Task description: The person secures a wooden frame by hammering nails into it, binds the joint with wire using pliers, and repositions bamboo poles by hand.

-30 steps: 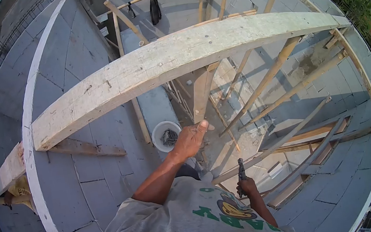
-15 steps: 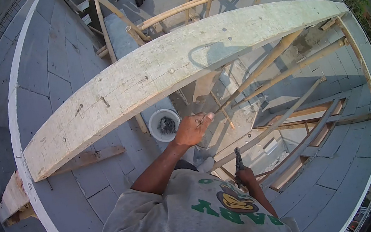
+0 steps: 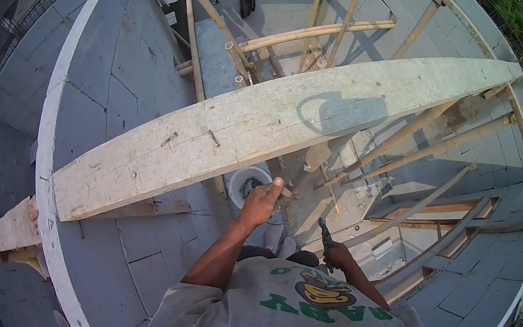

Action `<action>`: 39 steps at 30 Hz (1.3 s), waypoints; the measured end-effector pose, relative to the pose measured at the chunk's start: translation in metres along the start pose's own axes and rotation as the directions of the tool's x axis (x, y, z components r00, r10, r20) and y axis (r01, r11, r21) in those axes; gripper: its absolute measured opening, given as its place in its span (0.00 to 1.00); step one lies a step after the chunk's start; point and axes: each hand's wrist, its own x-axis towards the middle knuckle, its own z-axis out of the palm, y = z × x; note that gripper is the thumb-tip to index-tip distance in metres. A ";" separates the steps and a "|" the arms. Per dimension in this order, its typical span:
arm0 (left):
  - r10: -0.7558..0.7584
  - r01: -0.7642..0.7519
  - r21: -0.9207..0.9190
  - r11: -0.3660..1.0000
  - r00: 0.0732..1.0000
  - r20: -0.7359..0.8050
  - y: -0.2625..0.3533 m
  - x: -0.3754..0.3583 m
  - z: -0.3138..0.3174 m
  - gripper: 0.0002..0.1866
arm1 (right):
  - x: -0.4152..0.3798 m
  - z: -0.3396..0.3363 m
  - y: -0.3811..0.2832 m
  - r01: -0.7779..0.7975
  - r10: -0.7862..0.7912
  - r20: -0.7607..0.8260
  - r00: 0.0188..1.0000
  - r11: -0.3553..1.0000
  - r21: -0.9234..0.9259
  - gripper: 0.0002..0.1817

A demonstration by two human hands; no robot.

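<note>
Block walls flank the right grip, clenched round a dark tool; the left grip's hold is unclear

Beam Spans From Left Wall to Right

A beam crosses ahead, its left end at the left wall. Below it, a bucket holds nails, just beyond the left hand. Poles slant at right; the frame lies nearer. The right hand holds a tool, left of the frame.
</note>
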 end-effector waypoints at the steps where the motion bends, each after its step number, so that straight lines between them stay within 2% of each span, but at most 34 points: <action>1: -0.043 0.043 -0.057 0.997 0.999 -0.011 -0.005 -0.005 -0.003 0.37 | 0.002 -0.001 0.002 -0.023 0.022 0.026 0.999 0.999 0.025 0.08; 3: -0.051 0.046 -0.060 0.997 0.995 -0.081 -0.008 -0.017 -0.005 0.40 | -0.004 -0.008 -0.023 -0.052 0.047 0.070 0.996 0.995 0.081 0.08; 6: -0.101 0.085 -0.113 0.990 0.984 -0.146 -0.012 -0.031 0.001 0.41 | 0.013 -0.011 -0.017 0.028 -0.030 0.074 0.997 0.999 0.031 0.07; 7: -0.133 0.112 -0.135 0.984 0.979 -0.155 -0.016 -0.034 0.004 0.40 | 0.017 -0.012 -0.012 0.010 -0.013 0.059 0.998 0.999 0.045 0.09; 9: -0.142 0.139 -0.040 0.989 0.985 -0.098 -0.030 -0.034 0.009 0.43 | 0.018 -0.011 -0.010 -0.034 0.032 0.034 0.999 0.996 0.082 0.12; 12: -0.169 0.174 0.120 0.977 0.984 -0.054 -0.030 -0.037 0.024 0.43 | 0.006 -0.011 -0.003 -0.068 0.064 0.031 0.997 0.982 0.177 0.11; 16: -0.149 0.161 0.279 0.947 0.987 -0.067 -0.029 -0.042 0.046 0.41 | -0.006 -0.010 0.019 -0.091 0.088 0.037 0.995 0.991 0.102 0.11; 17: -0.155 0.169 0.283 0.944 0.985 -0.070 -0.031 -0.041 0.048 0.40 | 0.058 0.011 0.105 0.205 -0.201 0.042 0.979 0.968 -0.143 0.13; 20: -0.177 0.195 0.318 0.928 0.981 -0.083 -0.041 -0.039 0.053 0.38 | 0.079 0.032 0.158 -0.144 0.142 0.044 0.989 0.988 0.060 0.14; 21: -0.182 0.206 0.333 0.920 0.978 -0.102 -0.040 -0.039 0.053 0.38 | 0.069 0.033 0.164 0.081 -0.078 0.054 0.996 0.995 -0.051 0.14; 22: -0.190 0.221 0.348 0.911 0.974 -0.121 -0.040 -0.038 0.053 0.38 | 0.062 0.031 0.172 0.222 -0.213 0.072 0.974 0.962 -0.158 0.08; 23: -0.179 0.215 0.332 0.919 0.975 -0.135 -0.041 -0.036 0.050 0.38 | 0.044 0.028 0.155 -0.141 0.133 0.057 0.989 0.976 0.164 0.07; 24: -0.169 0.209 0.312 0.927 0.974 -0.152 -0.043 -0.036 0.048 0.38 | 0.010 0.015 0.121 -0.250 0.238 0.079 0.968 0.925 0.286 0.07; 26: -0.141 0.181 0.323 0.929 0.979 -0.144 -0.042 -0.029 0.041 0.38 | -0.002 0.013 0.119 -0.268 0.273 0.025 0.962 0.914 0.304 0.06; 27: -0.119 0.161 0.330 0.930 0.982 -0.146 -0.041 -0.026 0.039 0.39 | 0.004 0.019 0.136 -0.222 0.224 0.019 0.974 0.949 0.223 0.07; 29: -0.176 0.219 0.227 0.949 0.965 -0.193 -0.042 -0.020 0.043 0.38 | 0.029 0.034 0.188 -0.111 0.110 0.022 0.994 0.993 0.050 0.07; 30: -0.204 0.243 0.170 0.955 0.954 -0.218 -0.042 -0.018 0.045 0.38 | 0.034 0.041 0.205 -0.090 0.089 0.009 0.996 0.994 0.067 0.07; 32: -0.186 0.225 0.212 0.951 0.964 -0.189 -0.039 -0.014 0.051 0.36 | 0.036 0.043 0.219 -0.042 0.044 -0.020 0.999 0.995 0.094 0.08; 35: -0.144 0.180 0.298 0.937 0.980 -0.141 -0.032 -0.010 0.062 0.34 | 0.032 0.033 0.207 -0.203 0.206 0.005 0.979 0.960 0.192 0.08; 39: -0.042 0.089 0.381 0.920 0.991 -0.129 -0.054 -0.015 0.069 0.32 | 0.015 0.007 0.149 -0.249 0.258 -0.004 0.966 0.937 0.244 0.10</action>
